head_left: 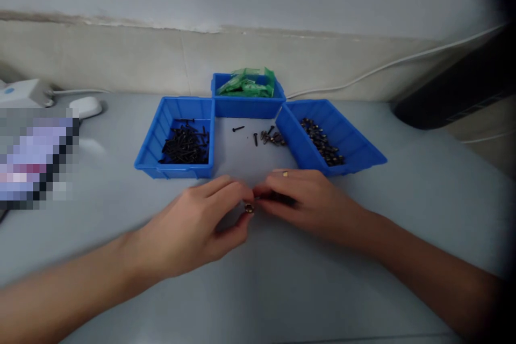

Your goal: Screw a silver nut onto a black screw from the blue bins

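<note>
My left hand point(209, 220) is closed in a pinch on a small brassy metal nut point(249, 208), its open end facing me. Right beside it, the fingertips of my right hand point(302, 199) are pressed together, almost touching the left ones. Something dark shows between those right fingers, but shadow hides what it is. Beyond the hands, a black screw point(255, 140) lies on the grey table point(250, 164), and another screw point(238, 129) lies farther back. A little heap of metal pieces point(273, 138) rests against the right-hand bin.
A blue bin point(174, 173) of black screws stands left, a blue bin point(355, 145) of metal nuts right. Behind, a third blue bin point(248, 108) holds green plastic packets point(250, 85). A blurred phone-like device point(32, 156), white case point(86, 107) and black cylinder point(447, 86) flank them.
</note>
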### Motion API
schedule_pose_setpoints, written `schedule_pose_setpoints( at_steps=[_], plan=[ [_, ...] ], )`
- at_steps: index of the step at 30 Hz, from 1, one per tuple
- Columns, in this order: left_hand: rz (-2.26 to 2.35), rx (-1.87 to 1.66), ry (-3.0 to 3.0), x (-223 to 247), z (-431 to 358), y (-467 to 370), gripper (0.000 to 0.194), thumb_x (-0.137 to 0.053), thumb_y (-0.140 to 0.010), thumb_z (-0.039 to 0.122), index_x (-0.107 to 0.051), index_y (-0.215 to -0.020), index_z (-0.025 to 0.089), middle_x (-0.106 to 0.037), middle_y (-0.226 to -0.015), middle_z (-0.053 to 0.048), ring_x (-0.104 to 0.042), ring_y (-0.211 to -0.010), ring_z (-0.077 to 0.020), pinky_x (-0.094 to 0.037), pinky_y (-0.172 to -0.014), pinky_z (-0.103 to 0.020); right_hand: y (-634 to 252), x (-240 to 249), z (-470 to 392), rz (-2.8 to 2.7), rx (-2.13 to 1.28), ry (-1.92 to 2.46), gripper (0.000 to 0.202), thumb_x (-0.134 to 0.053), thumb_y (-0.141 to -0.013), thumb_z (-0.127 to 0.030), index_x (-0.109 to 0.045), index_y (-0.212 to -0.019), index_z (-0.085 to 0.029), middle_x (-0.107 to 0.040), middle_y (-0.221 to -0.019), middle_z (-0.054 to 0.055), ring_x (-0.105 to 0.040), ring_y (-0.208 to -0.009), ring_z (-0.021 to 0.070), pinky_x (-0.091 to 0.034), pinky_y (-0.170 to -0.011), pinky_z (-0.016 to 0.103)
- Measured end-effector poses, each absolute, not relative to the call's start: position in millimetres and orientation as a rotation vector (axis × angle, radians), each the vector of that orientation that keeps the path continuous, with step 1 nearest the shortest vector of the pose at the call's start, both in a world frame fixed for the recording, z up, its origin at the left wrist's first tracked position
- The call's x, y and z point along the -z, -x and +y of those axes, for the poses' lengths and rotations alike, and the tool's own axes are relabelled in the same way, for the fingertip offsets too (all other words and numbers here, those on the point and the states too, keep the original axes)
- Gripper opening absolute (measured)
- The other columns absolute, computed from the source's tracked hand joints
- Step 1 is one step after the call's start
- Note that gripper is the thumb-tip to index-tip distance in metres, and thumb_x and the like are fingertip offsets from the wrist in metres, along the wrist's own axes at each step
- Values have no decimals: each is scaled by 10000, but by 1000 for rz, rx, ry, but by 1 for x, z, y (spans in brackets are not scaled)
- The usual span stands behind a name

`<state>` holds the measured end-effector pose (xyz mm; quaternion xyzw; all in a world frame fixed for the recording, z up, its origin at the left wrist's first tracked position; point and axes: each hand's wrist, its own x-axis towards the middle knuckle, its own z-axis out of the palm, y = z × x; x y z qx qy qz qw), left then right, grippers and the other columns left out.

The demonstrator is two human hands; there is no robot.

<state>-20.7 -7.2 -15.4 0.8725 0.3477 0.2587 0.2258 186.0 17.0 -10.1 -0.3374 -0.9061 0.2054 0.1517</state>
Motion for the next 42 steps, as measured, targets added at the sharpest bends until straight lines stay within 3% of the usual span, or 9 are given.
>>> schedule_pose_setpoints(
  at_steps=[6,13,23,37,42],
  plan=[
    [1006,-713,-2420,16,-8,21,125,-565,-816,150,-543,-935,185,-591,-725,35,-555,-612,-93,-435,-572,-183,-187,7,14,-2551,-704,915,124,-562,-863,-269,-597,-824,-157,-599,-710,-11,-552,-656,118,-373,-610,232],
    [952,-693,-2496,20,-5,22,62,-509,-889,202,-560,-901,170,-583,-720,20,-567,-649,-112,-419,-584,-204,-184,5,14,-2585,-779,917,150,-501,-898,-231,-594,-812,-151,-589,-706,-6,-550,-651,115,-368,-599,225],
    [1078,-620,-2500,18,-7,21,102,-489,-887,220,-570,-862,163,-575,-670,22,-550,-583,-109,-398,-517,-208,-184,2,13,-2478,-820,1082,82,-535,-848,-204,-603,-808,-179,-612,-674,-35,-549,-598,102,-365,-570,220],
    [1055,-545,-2434,16,-6,21,100,-416,-914,187,-511,-890,168,-601,-763,0,-570,-632,-116,-424,-554,-218,-183,-2,13,-2484,-945,1083,58,-554,-789,-126,-567,-824,-172,-624,-745,-9,-576,-672,124,-417,-614,229],
    [1054,-557,-2401,16,-7,21,83,-424,-913,189,-505,-904,177,-613,-785,4,-581,-639,-112,-436,-555,-214,-183,-1,13,-2536,-897,1050,53,-532,-853,-192,-561,-814,-170,-610,-746,-7,-563,-679,127,-402,-604,236]
  ],
)
